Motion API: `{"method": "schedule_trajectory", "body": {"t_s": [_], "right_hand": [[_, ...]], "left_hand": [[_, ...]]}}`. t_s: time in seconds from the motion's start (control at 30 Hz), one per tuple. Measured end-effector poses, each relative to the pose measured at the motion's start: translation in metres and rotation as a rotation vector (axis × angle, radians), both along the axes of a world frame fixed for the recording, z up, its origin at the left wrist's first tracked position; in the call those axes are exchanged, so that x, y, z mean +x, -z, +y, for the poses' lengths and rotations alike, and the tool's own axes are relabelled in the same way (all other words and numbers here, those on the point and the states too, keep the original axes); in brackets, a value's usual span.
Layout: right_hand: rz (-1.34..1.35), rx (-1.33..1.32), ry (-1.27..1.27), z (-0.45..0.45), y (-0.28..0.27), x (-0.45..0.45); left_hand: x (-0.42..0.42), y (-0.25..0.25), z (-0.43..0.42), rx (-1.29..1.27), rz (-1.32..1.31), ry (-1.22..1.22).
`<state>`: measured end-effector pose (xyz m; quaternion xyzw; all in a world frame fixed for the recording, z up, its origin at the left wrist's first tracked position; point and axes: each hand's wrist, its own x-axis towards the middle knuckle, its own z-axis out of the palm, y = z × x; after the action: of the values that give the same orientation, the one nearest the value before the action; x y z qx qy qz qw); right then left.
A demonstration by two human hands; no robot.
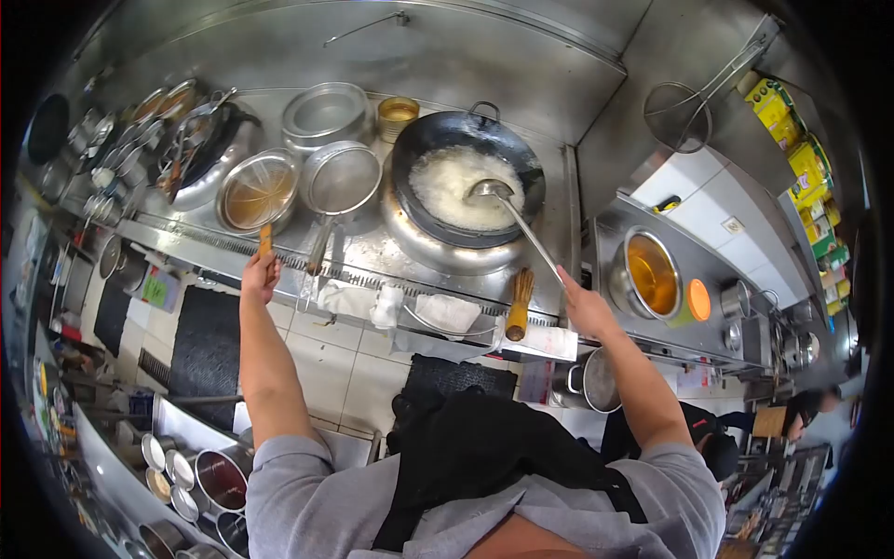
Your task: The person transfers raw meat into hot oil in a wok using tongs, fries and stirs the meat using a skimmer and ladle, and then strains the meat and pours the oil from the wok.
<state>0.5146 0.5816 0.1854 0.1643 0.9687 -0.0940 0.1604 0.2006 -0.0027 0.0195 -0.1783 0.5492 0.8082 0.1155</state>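
My right hand is closed around the long handle of a metal ladle. The ladle's bowl dips into pale, foaming liquid inside a black wok on the stove. To the left, my left hand grips the wooden handle of a wire skimmer. The skimmer's round head rests over a metal pot with brownish liquid; whether it touches the liquid I cannot tell. Between that pot and the wok lies a mesh strainer, its handle pointing toward me.
Behind the strainer stand a large metal pot and a small tin. A bamboo brush and white cloths line the front edge. A bowl of orange liquid sits at right. Another person is behind, lower right.
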Motion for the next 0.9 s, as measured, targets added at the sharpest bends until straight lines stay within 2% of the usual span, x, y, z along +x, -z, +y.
{"method": "schedule_trajectory", "body": {"t_s": [0.03,0.1,0.13,0.23,0.27,0.3,0.33,0.37,0.4,0.43,0.47,0.5,0.57,0.63,0.7,0.77,0.8,0.83,0.9], "right_hand": [[-0.001,0.016,0.01,-0.001,-0.005,0.0],[0.105,-0.04,0.01,-0.014,-0.024,-0.005],[0.097,-0.023,0.038,-0.023,-0.028,-0.005],[0.069,0.004,0.08,-0.035,-0.013,-0.01],[-0.013,0.024,0.084,-0.037,-0.007,-0.017],[-0.014,0.023,0.086,-0.028,0.007,-0.023],[0.054,-0.01,0.028,-0.017,0.024,-0.029],[0.129,-0.047,-0.03,-0.011,0.034,-0.033],[0.192,-0.082,-0.045,-0.008,0.031,-0.036],[0.2,-0.091,-0.05,-0.01,0.028,-0.04],[0.232,-0.097,-0.034,-0.014,0.023,-0.039],[0.262,-0.101,-0.019,-0.019,0.016,-0.038],[0.227,-0.069,0.005,-0.04,0.004,-0.046],[0.049,-0.043,0.135,-0.061,-0.002,-0.06],[0.015,-0.051,0.125,-0.057,0.026,-0.073],[0.146,-0.108,0.042,-0.04,0.057,-0.078],[0.294,-0.23,0.024,-0.034,0.059,-0.076],[0.27,-0.24,0.021,-0.033,0.06,-0.07],[0.466,-0.323,0.071,-0.032,0.052,-0.053]], "left_hand": [[-0.008,0.016,-0.012,-0.143,0.013,0.04],[-0.026,0.063,-0.026,-1.136,0.209,-0.28],[-0.022,0.071,-0.036,-1.13,0.202,-0.274],[0.015,0.093,-0.058,-0.607,0.341,-0.56],[0.044,0.101,-0.054,-0.431,0.331,-0.617],[0.078,0.097,-0.043,-0.496,0.271,-0.691],[0.108,0.125,-0.043,-0.622,0.238,-0.714],[0.142,0.135,-0.035,-0.539,0.064,-0.682],[0.163,0.203,-0.047,-0.585,-0.036,-0.665],[0.2,0.184,-0.027,-0.474,-0.23,-0.522],[0.23,0.207,-0.014,-0.413,-0.17,-0.491],[0.259,0.21,-0.002,-0.554,-0.175,-0.285],[0.304,0.239,0.013,-0.582,-0.233,-0.031],[0.333,0.211,0.035,-0.555,-0.434,0.156],[0.346,0.216,0.045,-0.474,-0.501,0.313],[0.346,0.213,0.051,-0.542,-0.493,0.502],[0.34,0.228,0.052,-0.575,-0.449,0.551],[0.335,0.244,0.052,-0.608,-0.409,0.601],[0.322,0.244,0.059,-0.665,-0.342,0.555]]}}
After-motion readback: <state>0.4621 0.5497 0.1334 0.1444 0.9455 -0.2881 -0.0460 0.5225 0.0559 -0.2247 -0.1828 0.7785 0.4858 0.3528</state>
